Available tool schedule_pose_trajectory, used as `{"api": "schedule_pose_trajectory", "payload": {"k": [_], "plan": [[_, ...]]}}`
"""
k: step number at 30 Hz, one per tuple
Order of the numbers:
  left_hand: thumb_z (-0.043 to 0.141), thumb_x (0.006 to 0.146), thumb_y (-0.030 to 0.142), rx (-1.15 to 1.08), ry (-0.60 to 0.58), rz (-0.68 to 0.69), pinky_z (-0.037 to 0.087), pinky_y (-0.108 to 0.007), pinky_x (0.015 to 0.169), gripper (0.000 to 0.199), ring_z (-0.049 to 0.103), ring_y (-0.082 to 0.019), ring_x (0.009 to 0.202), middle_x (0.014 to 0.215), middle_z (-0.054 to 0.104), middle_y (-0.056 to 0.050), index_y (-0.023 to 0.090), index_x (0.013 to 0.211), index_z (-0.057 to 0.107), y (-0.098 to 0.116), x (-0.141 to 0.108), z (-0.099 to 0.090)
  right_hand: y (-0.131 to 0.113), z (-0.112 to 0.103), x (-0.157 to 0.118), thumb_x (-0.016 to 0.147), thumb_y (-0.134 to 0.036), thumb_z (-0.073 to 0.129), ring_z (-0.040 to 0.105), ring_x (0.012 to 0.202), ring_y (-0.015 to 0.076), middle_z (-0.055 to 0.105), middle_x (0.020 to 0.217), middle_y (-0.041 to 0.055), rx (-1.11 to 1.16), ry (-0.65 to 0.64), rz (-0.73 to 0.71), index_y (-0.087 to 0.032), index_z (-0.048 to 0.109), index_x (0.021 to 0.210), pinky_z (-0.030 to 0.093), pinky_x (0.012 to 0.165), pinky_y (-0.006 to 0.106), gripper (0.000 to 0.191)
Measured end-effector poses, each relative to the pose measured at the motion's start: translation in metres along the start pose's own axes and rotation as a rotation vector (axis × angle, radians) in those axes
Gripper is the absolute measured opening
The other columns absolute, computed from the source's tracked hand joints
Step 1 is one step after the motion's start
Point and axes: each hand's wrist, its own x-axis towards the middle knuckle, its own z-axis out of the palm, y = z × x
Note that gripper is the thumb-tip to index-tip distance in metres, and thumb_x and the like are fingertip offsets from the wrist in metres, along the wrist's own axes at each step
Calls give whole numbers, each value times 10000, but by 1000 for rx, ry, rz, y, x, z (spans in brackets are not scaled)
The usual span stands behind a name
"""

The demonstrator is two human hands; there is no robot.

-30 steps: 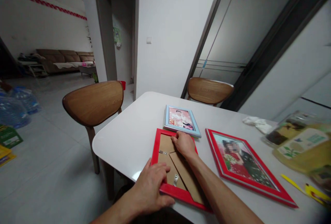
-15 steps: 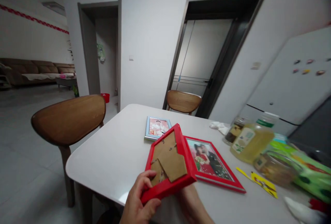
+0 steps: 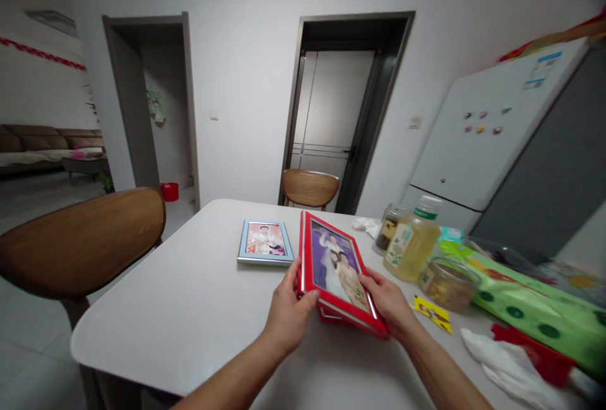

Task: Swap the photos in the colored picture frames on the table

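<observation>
A red picture frame (image 3: pixel 337 266) is tilted above the table, its photo of people on a purple background facing up. My left hand (image 3: pixel 290 314) grips its left edge, thumb on the front. On the right edge, my right hand (image 3: pixel 387 301) holds it with the fingers over the border. Beneath it, a strip of a second red frame (image 3: pixel 331 316) shows; the rest is hidden, and I cannot tell whether the two touch. A light blue picture frame (image 3: pixel 266 241) with a photo lies flat to the left, beyond my left hand.
On the white table (image 3: pixel 189 309), a bottle of yellowish liquid (image 3: pixel 413 243), a dark-filled jar (image 3: pixel 389 228), a clear container (image 3: pixel 449 282), a yellow packet (image 3: pixel 433 313), a green package (image 3: pixel 530 303) and crumpled tissue (image 3: pixel 506 359) stand or lie at right. Wooden chairs (image 3: pixel 80 240) are at the left and far side.
The held red frame has turned from its brown back to its photo side and moved over the other red frame. My right hand has come round to its right edge. The view has shifted right.
</observation>
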Motion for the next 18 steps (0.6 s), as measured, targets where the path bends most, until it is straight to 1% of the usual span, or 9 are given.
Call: {"api": "schedule_pose_trajectory", "payload": {"k": [2,5,7,10,13,15,16,18], "plan": [[476,724,79,77,5,-56,429,-294,873,548,515,-169,1024,1183,509,-37,193,1226,290,-26,11,11,9,-18,25,674,-276,498,617,629,185,676,724,58,-181,23,20,-149,594,985,466,591,293,349],[494,712,93,281,16,-120,415,-301,876,517,521,-174,1015,1154,535,-29,208,1192,344,-56,17,25,20,-31,49,645,-262,516,614,715,203,674,789,90,-367,48,22,-118,605,979,442,658,292,374],[524,693,128,435,17,-131,393,-315,891,512,511,-192,1027,1149,539,-39,201,1176,371,-66,18,30,28,-34,57,638,-263,519,604,772,216,668,832,103,-485,61,9,-120,621,959,423,694,292,367],[538,666,141,600,0,-106,354,-320,918,504,478,-207,1061,1170,519,-64,171,1151,407,-69,18,32,39,-34,59,648,-264,506,593,817,226,661,877,109,-625,58,-12,-140,629,954,409,704,288,351],[532,672,156,645,-42,-112,341,-322,926,487,467,-206,1071,1179,509,-70,170,1145,418,-68,19,29,40,-33,56,658,-226,487,586,843,249,649,911,131,-731,39,-44,-135,628,953,403,720,311,340],[542,681,192,628,-62,-137,345,-335,920,481,472,-214,1066,1172,514,-84,161,1146,424,-67,20,20,32,-28,51,674,-207,460,576,864,268,633,939,163,-783,27,-89,-101,612,973,395,743,340,352],[558,675,206,595,-45,-151,335,-343,928,485,463,-221,1076,1177,509,-95,151,1141,433,-68,21,13,25,-22,47,690,-208,442,563,893,271,617,973,176,-800,23,-128,-82,594,999,385,766,349,366],[598,650,216,489,44,-175,294,-355,957,501,429,-232,1112,1195,489,-114,131,1122,454,-71,23,-5,9,-2,38,734,-225,395,519,980,245,570,1070,170,-810,-3,-244,-68,541,1065,353,831,336,394]]}}
